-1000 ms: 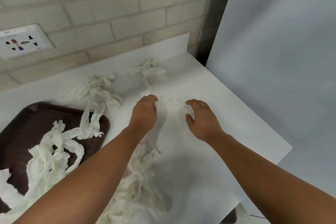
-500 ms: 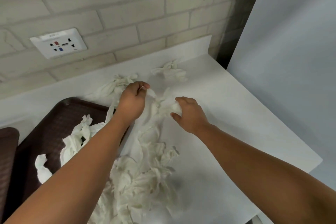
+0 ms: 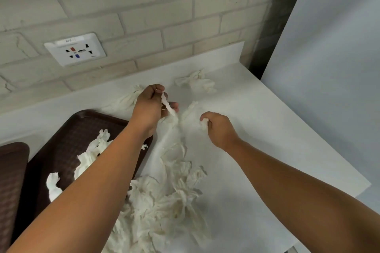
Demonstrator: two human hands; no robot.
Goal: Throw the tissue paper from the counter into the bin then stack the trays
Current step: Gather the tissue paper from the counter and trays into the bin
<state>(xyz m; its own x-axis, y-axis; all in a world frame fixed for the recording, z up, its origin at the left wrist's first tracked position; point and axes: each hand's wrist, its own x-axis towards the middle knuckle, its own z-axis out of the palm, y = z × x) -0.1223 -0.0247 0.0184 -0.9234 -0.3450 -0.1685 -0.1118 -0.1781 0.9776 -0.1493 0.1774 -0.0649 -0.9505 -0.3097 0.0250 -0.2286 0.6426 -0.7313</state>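
Note:
Crumpled white tissue paper lies in a long heap down the middle of the white counter. My left hand grips a twisted strip of that tissue and holds it lifted. My right hand is curled round a small wad of tissue just above the counter. One loose tissue lies near the back wall, another behind my left hand. A dark brown tray at the left holds more tissue scraps. A second brown tray shows at the far left edge. No bin is in view.
A brick wall with a white socket plate runs behind the counter. A pale grey panel stands at the right, past the counter's edge. The counter's right corner is close to my right forearm.
The view has tilted up and left, showing the socket and the second tray. My left hand has drawn a tissue strip upward, and my right hand has closed round a wad.

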